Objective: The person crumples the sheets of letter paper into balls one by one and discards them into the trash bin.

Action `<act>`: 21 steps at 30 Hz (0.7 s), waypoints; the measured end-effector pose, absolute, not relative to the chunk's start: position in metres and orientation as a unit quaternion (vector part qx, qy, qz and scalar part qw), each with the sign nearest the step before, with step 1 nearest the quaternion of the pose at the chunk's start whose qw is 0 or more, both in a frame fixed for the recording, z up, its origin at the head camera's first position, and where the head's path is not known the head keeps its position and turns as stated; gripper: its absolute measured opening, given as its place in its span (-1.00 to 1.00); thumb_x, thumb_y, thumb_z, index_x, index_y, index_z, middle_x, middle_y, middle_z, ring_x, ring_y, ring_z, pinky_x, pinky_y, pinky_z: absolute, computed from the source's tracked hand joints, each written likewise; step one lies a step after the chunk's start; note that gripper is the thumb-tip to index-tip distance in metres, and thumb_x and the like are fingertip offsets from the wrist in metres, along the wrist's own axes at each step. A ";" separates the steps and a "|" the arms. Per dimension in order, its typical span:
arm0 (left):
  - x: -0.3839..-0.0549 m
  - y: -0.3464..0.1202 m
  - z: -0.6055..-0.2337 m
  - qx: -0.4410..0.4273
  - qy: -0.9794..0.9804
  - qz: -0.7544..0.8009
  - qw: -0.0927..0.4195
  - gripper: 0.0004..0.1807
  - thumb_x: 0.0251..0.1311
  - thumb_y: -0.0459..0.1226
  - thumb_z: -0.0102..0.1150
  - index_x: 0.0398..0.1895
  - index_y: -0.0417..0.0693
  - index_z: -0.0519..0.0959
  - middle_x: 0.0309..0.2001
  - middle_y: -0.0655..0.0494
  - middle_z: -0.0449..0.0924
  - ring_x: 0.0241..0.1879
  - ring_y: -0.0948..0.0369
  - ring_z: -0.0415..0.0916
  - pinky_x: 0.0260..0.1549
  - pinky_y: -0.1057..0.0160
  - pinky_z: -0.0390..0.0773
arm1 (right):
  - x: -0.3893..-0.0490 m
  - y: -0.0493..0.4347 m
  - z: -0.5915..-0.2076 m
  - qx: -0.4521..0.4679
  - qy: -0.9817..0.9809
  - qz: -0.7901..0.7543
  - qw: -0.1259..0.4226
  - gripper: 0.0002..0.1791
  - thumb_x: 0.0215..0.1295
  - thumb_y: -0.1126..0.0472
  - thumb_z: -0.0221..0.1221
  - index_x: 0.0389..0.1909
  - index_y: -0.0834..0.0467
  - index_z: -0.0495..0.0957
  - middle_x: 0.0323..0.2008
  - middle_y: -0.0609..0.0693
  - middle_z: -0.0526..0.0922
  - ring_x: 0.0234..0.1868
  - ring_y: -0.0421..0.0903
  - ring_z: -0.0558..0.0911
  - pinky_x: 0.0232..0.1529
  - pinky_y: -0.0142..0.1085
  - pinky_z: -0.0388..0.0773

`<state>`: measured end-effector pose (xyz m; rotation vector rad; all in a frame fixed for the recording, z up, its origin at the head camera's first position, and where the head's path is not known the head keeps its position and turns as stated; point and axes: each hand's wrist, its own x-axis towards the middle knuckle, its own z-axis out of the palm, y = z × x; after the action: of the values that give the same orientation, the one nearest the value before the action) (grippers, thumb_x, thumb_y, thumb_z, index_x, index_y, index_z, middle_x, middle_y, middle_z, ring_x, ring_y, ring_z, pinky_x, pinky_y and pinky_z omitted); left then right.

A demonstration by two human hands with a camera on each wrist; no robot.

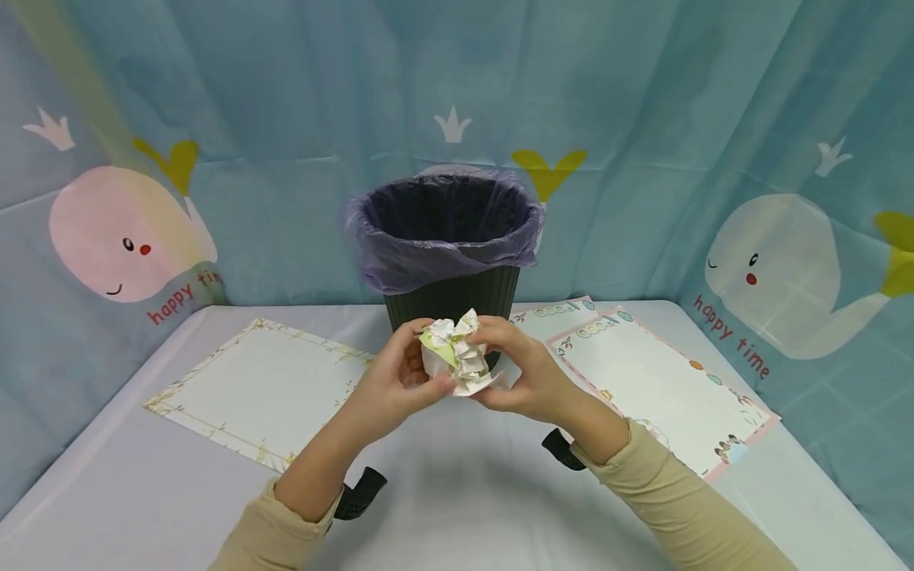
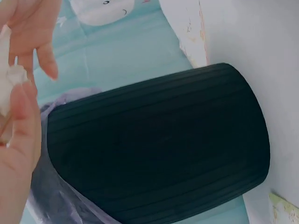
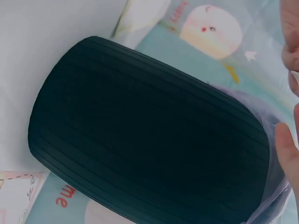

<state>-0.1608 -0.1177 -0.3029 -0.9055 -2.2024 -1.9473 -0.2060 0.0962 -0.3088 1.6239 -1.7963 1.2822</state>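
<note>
A crumpled ball of white paper (image 1: 464,361) with a light green patch is held in the air between both hands. My left hand (image 1: 391,382) grips its left side, fingers curled behind it and thumb at the front. From the other side, my right hand (image 1: 531,377) pinches it between thumb and fingers. Just behind the hands stands a dark ribbed trash bin (image 1: 457,292), its rim covered by a purple plastic bag (image 1: 443,262). In the left wrist view, part of the paper ball (image 2: 14,84) shows by the left thumb; the right wrist view catches only hand edges.
On the left of the white table (image 1: 457,507) lies a flat sheet with a yellow floral border (image 1: 264,396). Two pink-bordered sheets (image 1: 657,388) overlap on the right. A blue curtain (image 1: 286,238) with whale prints surrounds the table's back and sides.
</note>
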 end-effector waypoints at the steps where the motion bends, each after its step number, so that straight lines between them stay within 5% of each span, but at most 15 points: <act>1: -0.161 -0.117 -0.303 -0.300 -0.710 -0.636 0.034 -0.37 0.22 -0.39 0.26 0.25 -0.42 0.16 -0.01 -0.27 0.42 -0.14 0.08 0.49 -0.19 0.34 0.57 | -0.207 0.096 -0.308 0.583 -0.640 0.455 0.209 -0.25 -0.15 0.59 0.31 0.14 0.18 0.31 0.07 0.21 0.44 -0.02 0.01 0.50 -0.11 -0.17 0.58; 6: -0.159 -0.117 -0.306 -0.322 -0.698 -0.638 0.045 -0.42 0.23 -0.39 0.26 0.19 -0.43 0.19 -0.01 -0.25 0.39 -0.14 0.14 0.49 -0.19 0.34 0.58 | -0.204 0.094 -0.308 0.596 -0.630 0.453 0.206 -0.28 -0.18 0.63 0.23 0.12 0.22 0.33 0.04 0.23 0.43 -0.04 0.03 0.49 -0.13 -0.24 0.60; 12: -0.162 -0.109 -0.314 -0.353 -0.665 -0.655 0.065 -0.60 0.21 -0.45 0.23 -0.04 -0.39 0.23 -0.05 -0.19 0.39 -0.19 0.21 0.51 -0.26 0.34 0.59 | -0.198 0.091 -0.315 0.587 -0.611 0.477 0.234 -0.39 -0.24 0.67 0.10 -0.04 0.26 0.38 -0.14 0.23 0.45 -0.20 0.01 0.48 -0.37 -0.36 0.56; 21: -0.164 -0.091 -0.329 -0.340 -0.671 -0.609 0.252 -0.72 0.11 -0.41 0.32 -0.35 -0.32 0.36 -0.40 -0.12 0.48 -0.51 0.30 0.35 -0.62 0.39 0.46 | -0.191 0.075 -0.333 0.486 -0.598 0.579 0.266 -0.75 -0.16 0.58 -0.02 -0.43 0.26 0.44 -0.40 0.17 0.42 -0.38 -0.02 0.40 -0.44 -0.39 0.41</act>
<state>-0.1645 -0.0911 -0.3289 -0.9236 -1.8239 -1.6565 -0.1914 0.0748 -0.3334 1.3114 -1.6157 1.5633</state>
